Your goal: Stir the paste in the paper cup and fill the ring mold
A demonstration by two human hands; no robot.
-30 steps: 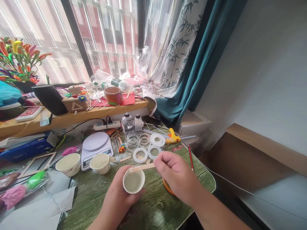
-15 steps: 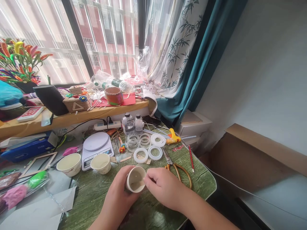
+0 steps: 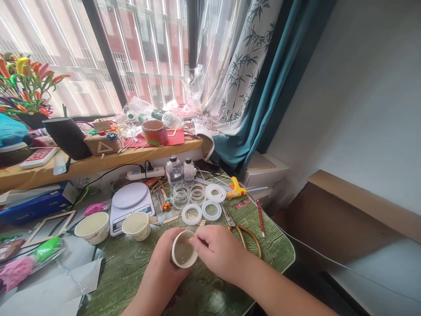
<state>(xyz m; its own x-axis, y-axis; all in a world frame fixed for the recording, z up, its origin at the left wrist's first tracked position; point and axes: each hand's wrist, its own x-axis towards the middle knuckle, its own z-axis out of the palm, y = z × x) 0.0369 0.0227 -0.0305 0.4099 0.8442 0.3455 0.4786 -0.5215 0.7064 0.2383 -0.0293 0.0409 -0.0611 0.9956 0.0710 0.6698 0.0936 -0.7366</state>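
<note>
My left hand (image 3: 164,259) is wrapped around a small paper cup (image 3: 184,262), its mouth tilted toward me. A little clear liquid with bubbles seems to lie inside. Thumb and fingers of my right hand (image 3: 217,252) are pinched together at the cup's right rim. Whatever they hold reaches into the cup and is mostly hidden by the fingers. Two wider paper cups, one at the left (image 3: 92,228) and one nearer (image 3: 137,226), stand beside a white kitchen scale (image 3: 131,202). Scissors (image 3: 232,219) with golden handles lie just beyond my right hand.
White ring molds (image 3: 211,210) and clear rings (image 3: 180,196) lie behind the cup. Two clear bottles (image 3: 175,171) stand farther back. A yellow glue gun (image 3: 237,188) and a red pencil (image 3: 261,218) lie right. Clay bags (image 3: 48,249) and paper (image 3: 69,285) cover the left side.
My right hand's fingertips have shifted slightly left and up along the cup's rim. The left hand keeps hold of the cup; the view has moved a little.
</note>
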